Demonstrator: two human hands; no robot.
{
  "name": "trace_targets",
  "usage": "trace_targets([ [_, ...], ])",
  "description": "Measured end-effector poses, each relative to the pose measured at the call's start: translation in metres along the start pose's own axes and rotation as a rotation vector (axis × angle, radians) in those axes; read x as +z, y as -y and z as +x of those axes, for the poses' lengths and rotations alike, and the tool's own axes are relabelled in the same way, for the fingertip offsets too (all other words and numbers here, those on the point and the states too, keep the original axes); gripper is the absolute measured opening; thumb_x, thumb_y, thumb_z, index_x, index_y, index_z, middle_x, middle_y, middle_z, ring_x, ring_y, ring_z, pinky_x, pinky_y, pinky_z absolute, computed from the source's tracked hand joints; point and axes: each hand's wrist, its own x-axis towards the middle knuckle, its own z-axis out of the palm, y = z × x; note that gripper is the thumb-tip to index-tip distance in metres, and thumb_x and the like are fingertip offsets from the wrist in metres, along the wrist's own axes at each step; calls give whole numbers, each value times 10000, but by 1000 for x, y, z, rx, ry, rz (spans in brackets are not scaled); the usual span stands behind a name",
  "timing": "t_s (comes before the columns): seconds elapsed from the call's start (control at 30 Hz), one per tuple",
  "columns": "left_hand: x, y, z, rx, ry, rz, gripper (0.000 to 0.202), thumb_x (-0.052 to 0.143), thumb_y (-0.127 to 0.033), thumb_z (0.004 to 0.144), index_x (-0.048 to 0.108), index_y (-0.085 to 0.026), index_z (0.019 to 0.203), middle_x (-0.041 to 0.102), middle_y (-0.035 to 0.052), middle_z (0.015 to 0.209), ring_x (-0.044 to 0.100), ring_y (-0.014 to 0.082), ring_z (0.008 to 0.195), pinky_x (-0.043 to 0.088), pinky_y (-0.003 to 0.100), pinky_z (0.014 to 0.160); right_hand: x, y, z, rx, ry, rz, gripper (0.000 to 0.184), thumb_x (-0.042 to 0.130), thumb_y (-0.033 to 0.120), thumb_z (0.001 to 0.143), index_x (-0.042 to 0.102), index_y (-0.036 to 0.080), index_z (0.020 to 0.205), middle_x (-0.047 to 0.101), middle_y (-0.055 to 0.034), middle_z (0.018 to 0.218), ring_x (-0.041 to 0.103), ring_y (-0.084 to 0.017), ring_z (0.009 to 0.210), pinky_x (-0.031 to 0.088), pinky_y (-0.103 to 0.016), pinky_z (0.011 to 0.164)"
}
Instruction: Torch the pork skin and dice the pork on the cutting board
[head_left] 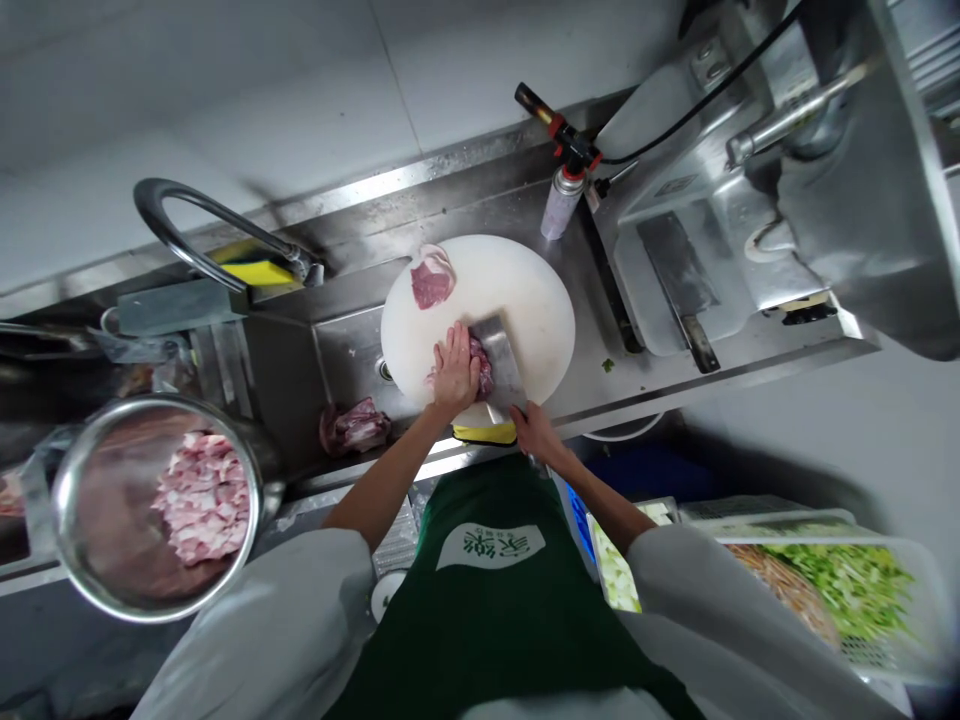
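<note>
Two pieces of meat sit on the white board [525, 290]: my left hand [455, 368] lies open on the near piece [482, 368], and my right hand [536, 430] grips the knife [501, 362] touching it. A metal bowl [112, 540] on my left holds cut meat [202, 495]; a tray [926, 610] on my right holds chopped greens [855, 585].

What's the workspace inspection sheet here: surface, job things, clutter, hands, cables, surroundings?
Surface: round white cutting board on stainless steel counter.
Job's things: raw pink meat piece beside broad steel cleaver; second raw meat slab at the board's far edge.
Clutter: silver gas torch canister, yellow sponge, meat chunk in the steel sink, round steel bowl of diced meat.
Hands: left hand presses flat on the meat piece; right hand grips the cleaver's handle.
Cables: black cable runs over the grey metal machine.
Surroundings: curved steel tap; white crate of chopped greens.
</note>
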Motion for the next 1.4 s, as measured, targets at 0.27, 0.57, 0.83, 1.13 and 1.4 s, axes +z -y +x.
trace_targets([
  [0.27,0,12,6,-5,-32,-71,685,233,-415,1069,159,-129,1687,118,159,1754,34,326,1638,109,621,1300,4,33,47,-10,3,79,267,488,381,1045,594,185,897,511,50,515,511,-124,397,394,-220,435],
  [0.57,-27,24,25,238,105,73,489,392,-373,1019,605,-233,1436,566,138,1494,393,344,1470,182,621,1232,-3,55,53,-131,-77,-224,230,521,294,1027,658,119,969,754,-132,901,713,-225,843,512,-277,755],
  [0.83,-15,28,24,239,-48,3,256,565,-338,915,620,-242,685,650,71,820,581,280,1024,348,536,1078,-15,31,19,-118,14,-367,239,489,318,1058,670,161,1060,759,-166,1055,720,-288,1023,514,-343,878],
  [1.13,-9,34,18,165,-175,-104,301,543,-249,871,478,-233,578,578,45,692,566,233,848,420,482,950,-7,90,65,-177,35,-447,312,449,280,1077,665,90,1198,747,-217,1147,714,-308,1094,492,-336,912],
  [1.4,-5,37,13,121,-198,-134,301,528,-229,845,429,-240,561,548,38,659,544,218,786,461,441,867,-23,69,25,-88,112,-534,281,468,274,1071,680,107,1148,748,-220,1094,713,-310,1049,484,-332,879],
])
